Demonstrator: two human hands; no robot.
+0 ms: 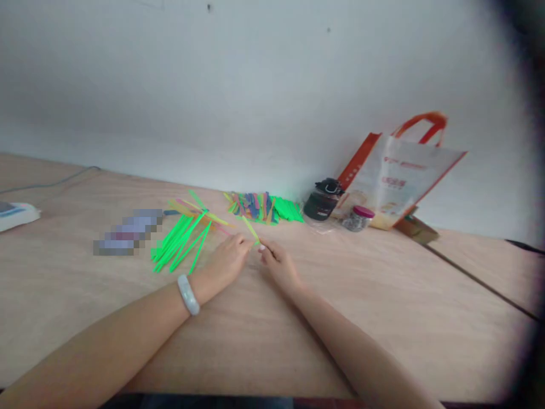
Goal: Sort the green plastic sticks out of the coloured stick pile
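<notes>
Above the middle of the table, my two hands work close together on a thin yellow-green strip (pixel 251 229). My left hand (pixel 232 255), with a pale bangle on its wrist, is closed in a pinch at the strip's lower end. Thumb and fingers of my right hand (pixel 277 262) pinch the same end from the other side. The free end points up and to the left. Beside my left hand lies a loose spread of bright green strips (pixel 181 238), with yellow, orange and pink ones (pixel 200 210) across their top. Whether the strips are paper or plastic I cannot tell.
By the wall lies a pile of multicoloured strips (pixel 259 205). Right of it stand a dark lidded bottle (pixel 321 203), a clear jar with a magenta lid (pixel 359 218) and a white-and-orange bag (pixel 400 176). A blurred-out flat object (pixel 130 232) and a white device (pixel 19 216) lie left.
</notes>
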